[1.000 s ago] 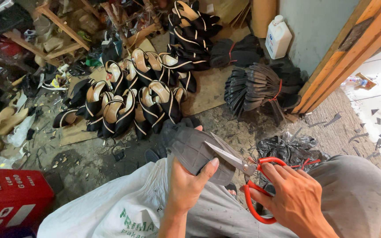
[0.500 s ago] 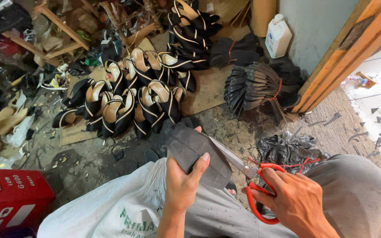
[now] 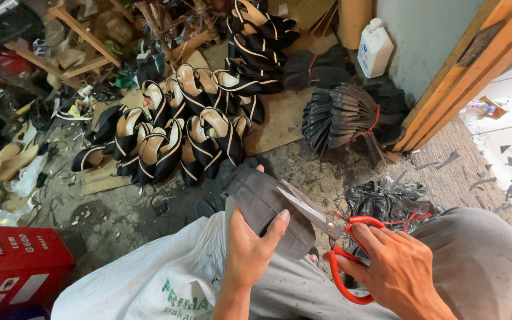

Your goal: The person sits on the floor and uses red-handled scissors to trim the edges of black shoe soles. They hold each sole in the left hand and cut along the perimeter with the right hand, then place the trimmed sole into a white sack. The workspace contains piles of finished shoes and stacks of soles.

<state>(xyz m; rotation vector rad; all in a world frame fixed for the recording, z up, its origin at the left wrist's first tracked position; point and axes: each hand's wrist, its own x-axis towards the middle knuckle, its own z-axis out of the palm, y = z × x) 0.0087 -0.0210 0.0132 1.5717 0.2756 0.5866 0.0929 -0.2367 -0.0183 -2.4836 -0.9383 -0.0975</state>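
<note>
Gripping a dark grey sheet piece point(image 3: 271, 210) from below, the left hand point(image 3: 250, 249) holds it over the person's lap, thumb pressed on its face; its long axis slants from upper left down to lower right. The right hand point(image 3: 395, 269) is closed through the red handles of the scissors point(image 3: 327, 228), whose blades point up and left, lying against the sheet's right edge. Black-and-tan sandals point(image 3: 179, 136) lie on the floor beyond.
</note>
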